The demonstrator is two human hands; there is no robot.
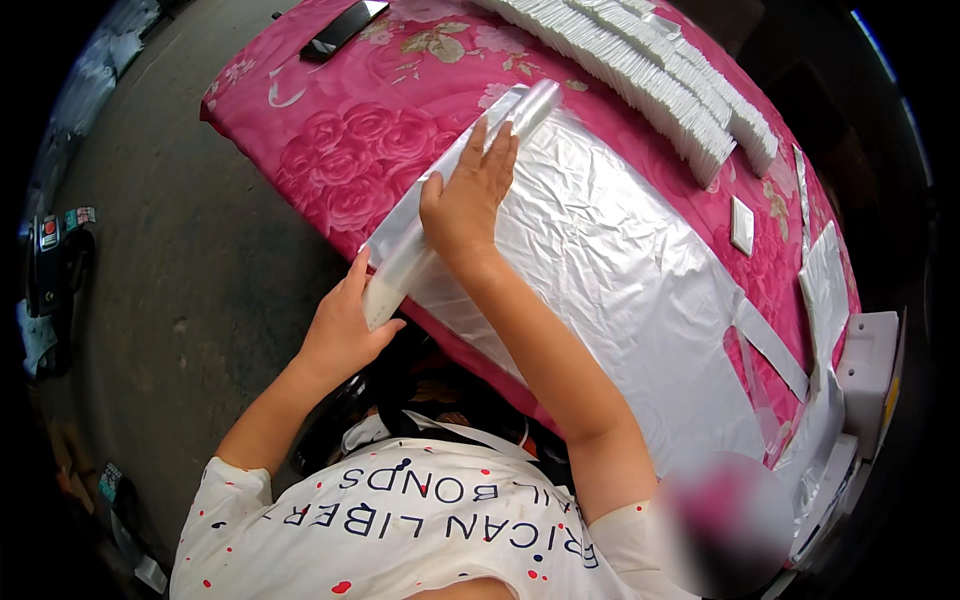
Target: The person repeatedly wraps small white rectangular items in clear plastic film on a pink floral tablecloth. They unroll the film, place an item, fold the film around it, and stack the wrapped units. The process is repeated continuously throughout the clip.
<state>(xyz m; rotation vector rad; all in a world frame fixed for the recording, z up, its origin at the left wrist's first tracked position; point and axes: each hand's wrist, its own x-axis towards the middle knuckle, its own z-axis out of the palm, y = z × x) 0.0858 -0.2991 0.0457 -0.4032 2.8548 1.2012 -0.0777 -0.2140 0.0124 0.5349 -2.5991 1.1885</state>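
Observation:
A stack of thin silvery-white plastic bags (pixel 600 250) lies flat and wrinkled on the table. Its left edge is rolled into a loose tube, a plastic roll (pixel 403 262) slanting from the near table edge up to the far side. My left hand (pixel 338 328) grips the near end of this roll, thumb on one side and fingers on the other. Farther up, my right hand (pixel 468 205) rests flat on the roll with fingers spread toward its far end. Strap-like handles (pixel 768 348) with a gap between them show at the right end of the bags.
Pink floral cloth (pixel 335 170) covers the table. Long rows of folded white packets (pixel 640 85) stand at the back right, with a small white packet (pixel 741 226) nearer. A black phone (pixel 343 30) lies far left. A white plastic box (pixel 868 365) stands at the right edge.

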